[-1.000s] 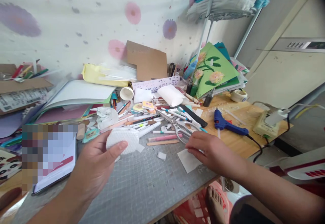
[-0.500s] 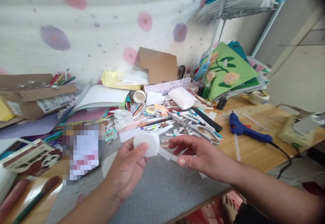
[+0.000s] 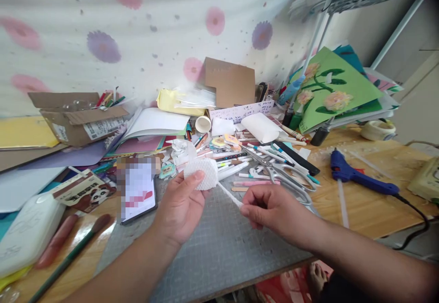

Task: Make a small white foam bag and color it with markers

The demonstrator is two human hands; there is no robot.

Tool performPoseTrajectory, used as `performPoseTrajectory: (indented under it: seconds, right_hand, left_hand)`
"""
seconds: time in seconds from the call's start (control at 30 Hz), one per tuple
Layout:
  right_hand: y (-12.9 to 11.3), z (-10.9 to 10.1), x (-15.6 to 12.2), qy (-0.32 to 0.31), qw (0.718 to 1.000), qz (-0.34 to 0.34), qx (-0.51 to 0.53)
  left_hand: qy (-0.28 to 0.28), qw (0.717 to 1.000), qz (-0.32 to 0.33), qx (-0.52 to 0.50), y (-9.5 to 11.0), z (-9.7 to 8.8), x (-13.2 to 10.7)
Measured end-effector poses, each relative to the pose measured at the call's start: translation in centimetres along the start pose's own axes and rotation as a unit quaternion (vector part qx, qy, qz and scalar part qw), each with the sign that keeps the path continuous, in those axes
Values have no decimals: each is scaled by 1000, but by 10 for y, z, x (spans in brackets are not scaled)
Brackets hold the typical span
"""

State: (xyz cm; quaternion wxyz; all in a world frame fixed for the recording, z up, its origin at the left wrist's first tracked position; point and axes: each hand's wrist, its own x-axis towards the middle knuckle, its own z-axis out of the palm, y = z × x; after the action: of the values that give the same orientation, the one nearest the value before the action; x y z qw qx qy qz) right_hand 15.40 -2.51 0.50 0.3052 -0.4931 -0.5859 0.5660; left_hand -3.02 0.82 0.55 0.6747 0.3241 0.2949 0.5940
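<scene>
My left hand [image 3: 181,207] pinches a white round pad [image 3: 209,175] with a dimpled, tissue-like surface, thumb on its front and fingers behind it. From the pad's right edge a thin white strip [image 3: 229,193] runs down to the right and looks narrow and twisted. Its far end is pinched between the thumb and fingers of my right hand [image 3: 265,206]. Both hands are held above a grey cutting mat [image 3: 222,252]. Beyond my right hand lie silver-handled scissors [image 3: 274,170] among pens and markers.
A phone [image 3: 139,191] with a blurred screen lies left of my left hand. On the right is a blue glue gun [image 3: 360,175] with its cord. A cardboard box [image 3: 77,115], paper stacks and a painted green sheet [image 3: 338,85] stand at the back.
The strip was flatter and wider; now it is thin and stretched between my hands. My right hand's fingers have closed on its end. The camera view has swung left.
</scene>
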Motion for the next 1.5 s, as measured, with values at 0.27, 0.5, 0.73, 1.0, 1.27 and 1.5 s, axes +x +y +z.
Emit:
performPoseTrajectory:
  seconds: [0.27, 0.5, 0.73, 1.0, 1.27, 1.5]
  right_hand:
    - [4, -6, -7, -38, 999, 26, 16]
    - [9, -10, -8, -19, 993, -29, -111]
    - [17, -11, -5, 131, 923, -236, -273]
    - [17, 11, 2, 83, 950, -285, -101]
    - [12, 15, 9, 111, 944, -277, -144]
    - [9, 9, 6, 85, 945, -278, -150]
  left_hand:
    - [44, 999, 18, -6, 3, 2, -3]
    - [68, 996, -55, 23, -2, 2, -5]
    - [101, 990, -84, 55, -5, 4, -12]
    - [70, 991, -99, 64, -8, 5, -15]
    - [49, 992, -109, 51, -8, 3, -15]
    - [43, 993, -100, 42, -8, 2, -13]
